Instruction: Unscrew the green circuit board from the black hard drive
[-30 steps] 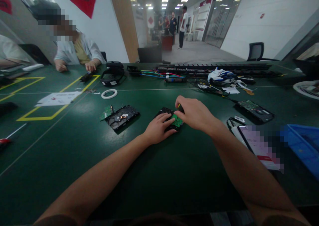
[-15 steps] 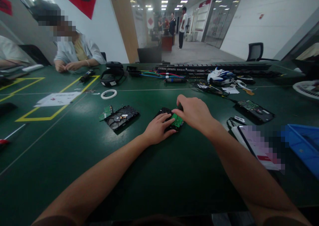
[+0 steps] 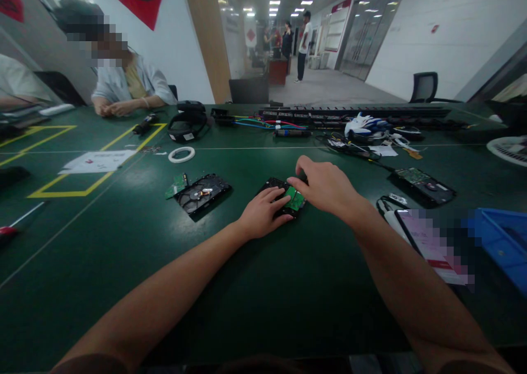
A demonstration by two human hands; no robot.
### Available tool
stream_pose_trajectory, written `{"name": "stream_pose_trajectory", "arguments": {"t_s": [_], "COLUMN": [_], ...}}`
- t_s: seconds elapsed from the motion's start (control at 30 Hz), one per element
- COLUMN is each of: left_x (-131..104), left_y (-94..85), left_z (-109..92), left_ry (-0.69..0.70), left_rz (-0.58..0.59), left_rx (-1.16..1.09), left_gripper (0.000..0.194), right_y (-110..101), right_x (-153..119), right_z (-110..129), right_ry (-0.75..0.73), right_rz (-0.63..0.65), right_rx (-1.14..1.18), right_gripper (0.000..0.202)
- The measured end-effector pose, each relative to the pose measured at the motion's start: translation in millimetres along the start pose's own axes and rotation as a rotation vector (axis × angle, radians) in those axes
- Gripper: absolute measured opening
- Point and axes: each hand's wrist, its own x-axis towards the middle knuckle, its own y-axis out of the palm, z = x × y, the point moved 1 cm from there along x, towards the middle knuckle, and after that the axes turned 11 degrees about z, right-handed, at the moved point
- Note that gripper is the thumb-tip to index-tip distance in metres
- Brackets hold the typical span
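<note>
A black hard drive with a green circuit board (image 3: pixel 295 197) lies on the dark green table (image 3: pixel 263 286). My left hand (image 3: pixel 263 213) rests flat over its left part, fingers spread. Above the board's right side, my right hand (image 3: pixel 325 186) is curled, its fingers closed round a small dark tool that is mostly hidden; a thin shaft seems to reach down to the board. To the left lies an opened hard drive (image 3: pixel 203 194), with a loose green board (image 3: pixel 176 187) touching its left edge. Another hard drive (image 3: pixel 424 185) lies to the right.
At the right are a phone (image 3: pixel 428 242) and a blue bin (image 3: pixel 502 242). White tape (image 3: pixel 181 154), a black headset (image 3: pixel 187 122), cables and gloves (image 3: pixel 364 126) lie farther back. A red-handled screwdriver (image 3: pixel 8 231) is far left. A person sits at back left.
The view has shifted slightly. Both hands keep nearly the same places on and above the hard drive.
</note>
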Motion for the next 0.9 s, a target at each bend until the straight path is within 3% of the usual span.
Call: {"name": "stream_pose_trajectory", "arguments": {"t_s": [0.2, 0.43, 0.53, 0.8, 0.9], "left_x": [0.5, 0.7, 0.3, 0.1, 0.0], "left_y": [-1.2, -3.4, -3.4, -2.2, -1.4], "left_z": [-0.9, -2.1, -2.2, -0.8, 0.0], "left_ry": [0.0, 0.0, 0.004, -0.003, 0.0], "left_rz": [0.003, 0.02, 0.021, 0.014, 0.013], "left_rx": [0.0, 0.004, 0.0, 0.011, 0.007], "left_gripper": [0.059, 0.06, 0.06, 0.059, 0.059], "right_y": [-2.8, -2.9, -5.0, -5.5, -5.3], "right_x": [-2.3, -3.6, -4.4, -3.3, -1.8], "right_z": [-0.7, -5.0, -4.3, -1.3, -7.5], "right_ry": [-0.089, -0.263, -0.216, 0.079, 0.04], "right_rz": [0.038, 0.084, 0.076, 0.061, 0.074], "right_rx": [0.057, 0.126, 0.103, 0.019, 0.026], "right_gripper": [0.011, 0.016, 0.013, 0.03, 0.026]}}
